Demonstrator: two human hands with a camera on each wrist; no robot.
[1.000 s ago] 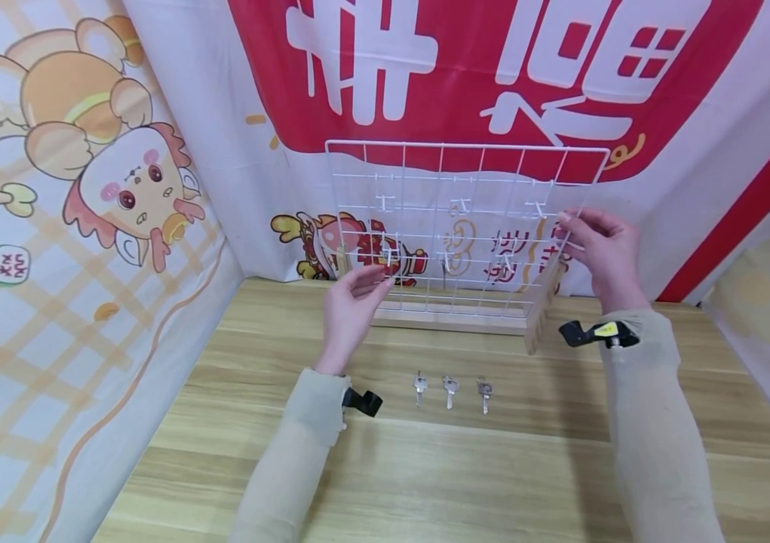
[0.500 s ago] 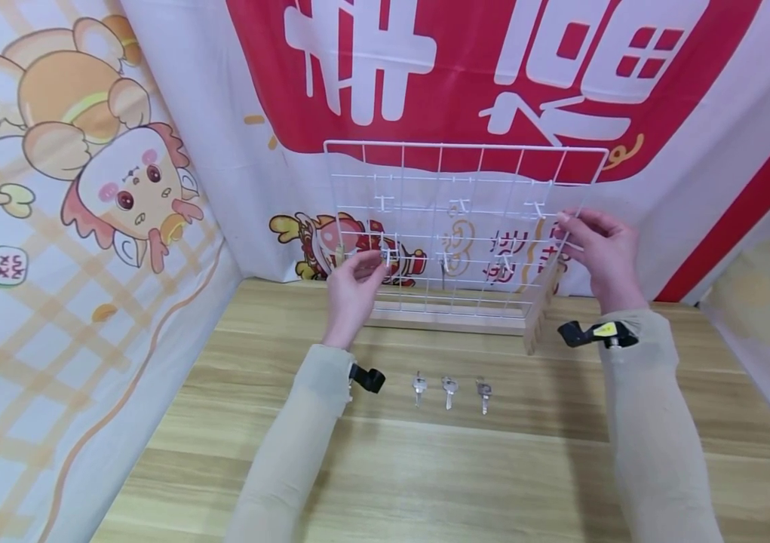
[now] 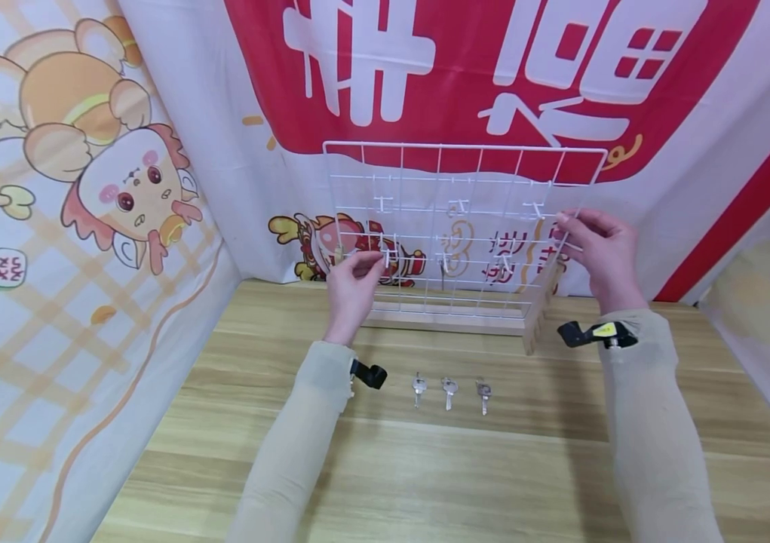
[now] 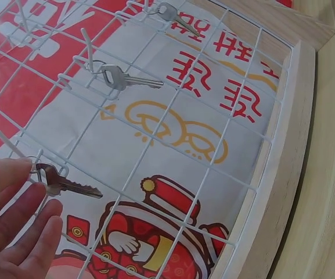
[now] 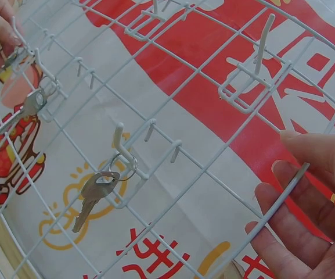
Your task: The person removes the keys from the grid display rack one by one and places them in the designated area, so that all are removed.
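Head feed first: I've got a white wire grid (image 3: 464,146) standing in a wooden stand (image 3: 446,324) at the back of the surface (image 3: 425,467), and right behind it hangs a printed cloth (image 3: 466,87) with big white characters on red. In front of the stand three loose keys (image 3: 449,388) lie in a row, apart from one another. The left hand (image 3: 349,292) is up at the lower left of the grid, partly covering it; the right hand (image 3: 607,253) is at the far edge. Both sleeves come in from below, either side of those keys, each with a black mount (image 3: 369,375) at the cuff.

Over to the left wrist: bars cross in front of the cloth, and three keys hang by rings along this row. The nearest, a dark key (image 4: 71,183), is right at the left hand, beside a slanting hook (image 4: 9,143). Thumb and forefinger are drawn close at its ring, the other fingers loosely bent; whether they really pinch it, I can't tell from here.

Right wrist now: a hanging key (image 5: 93,195) dangles from a lower hook, and an upper hook (image 5: 262,49) juts out near the right hand. Here it's clear: fingers curl behind the grid's edge wire, thumb on the near side, gripping it.
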